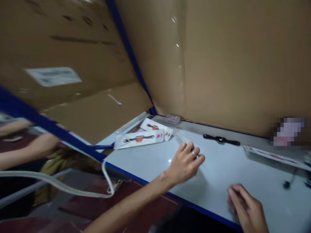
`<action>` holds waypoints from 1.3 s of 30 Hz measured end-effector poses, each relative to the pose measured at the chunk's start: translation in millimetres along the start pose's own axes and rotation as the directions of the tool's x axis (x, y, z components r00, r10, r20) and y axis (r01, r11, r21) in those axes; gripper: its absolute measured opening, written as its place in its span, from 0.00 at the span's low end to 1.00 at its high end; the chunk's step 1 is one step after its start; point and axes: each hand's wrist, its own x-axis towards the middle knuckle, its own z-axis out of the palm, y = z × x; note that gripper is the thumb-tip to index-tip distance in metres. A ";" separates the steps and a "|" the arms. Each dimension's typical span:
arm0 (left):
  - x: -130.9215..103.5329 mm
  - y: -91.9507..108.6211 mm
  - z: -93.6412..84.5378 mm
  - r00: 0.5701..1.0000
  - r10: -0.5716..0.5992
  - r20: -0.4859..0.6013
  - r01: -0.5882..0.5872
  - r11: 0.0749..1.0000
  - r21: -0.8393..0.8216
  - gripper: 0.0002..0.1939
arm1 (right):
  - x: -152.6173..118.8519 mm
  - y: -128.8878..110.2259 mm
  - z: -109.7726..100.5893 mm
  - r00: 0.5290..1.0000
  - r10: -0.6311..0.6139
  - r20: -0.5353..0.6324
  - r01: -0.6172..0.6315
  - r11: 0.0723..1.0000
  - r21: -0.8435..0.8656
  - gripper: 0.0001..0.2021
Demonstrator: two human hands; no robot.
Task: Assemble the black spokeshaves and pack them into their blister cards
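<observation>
My left hand (186,162), with a ring on one finger, is closed above the white tabletop (150,161). A thin pale strip (179,134) shows just beyond its fingers; whether they grip it I cannot tell. Near the front edge, my right hand (247,205) is blurred, its fingers curled in and thumb close to the index finger. What it holds, if anything, is hidden. A black watch-like thing with a strap (221,139) lies flat beyond both hands. To the left are two flat white packages, one in front (141,138) and another partly beneath it (155,126).
Cardboard walls (230,64) rise behind and to the left, with a blue frame (131,48). Another long package (277,157) and a dark cable end (286,185) are at right. A pale hose (60,186) loops at lower left, near another person's arm (31,150).
</observation>
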 end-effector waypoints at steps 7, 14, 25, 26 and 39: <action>-19.0 101.4 17.3 0.995 -0.021 -0.094 -0.013 0.936 -0.352 0.08 | -10.1 8.6 -21.7 0.973 0.188 0.136 -0.202 0.974 0.103 0.22; -22.6 122.3 29.2 0.981 -0.160 -0.111 0.099 0.899 -0.426 0.09 | -16.8 17.7 -20.9 0.929 -0.370 -0.019 0.348 0.889 -0.299 0.13; -28.4 74.1 -4.3 0.946 0.032 0.321 0.111 0.903 -0.416 0.43 | -13.9 27.5 -29.6 0.848 -0.516 -0.120 0.435 0.808 -0.397 0.09; -26.9 67.0 -2.8 0.936 0.040 0.351 0.117 0.903 -0.414 0.47 | -13.9 27.1 -29.6 0.856 -0.499 -0.132 0.424 0.825 -0.374 0.09; -28.6 63.1 14.7 0.890 -0.031 0.454 0.211 0.912 -0.351 0.41 | -19.2 20.3 -22.0 0.963 0.146 -0.228 -0.109 0.980 0.168 0.18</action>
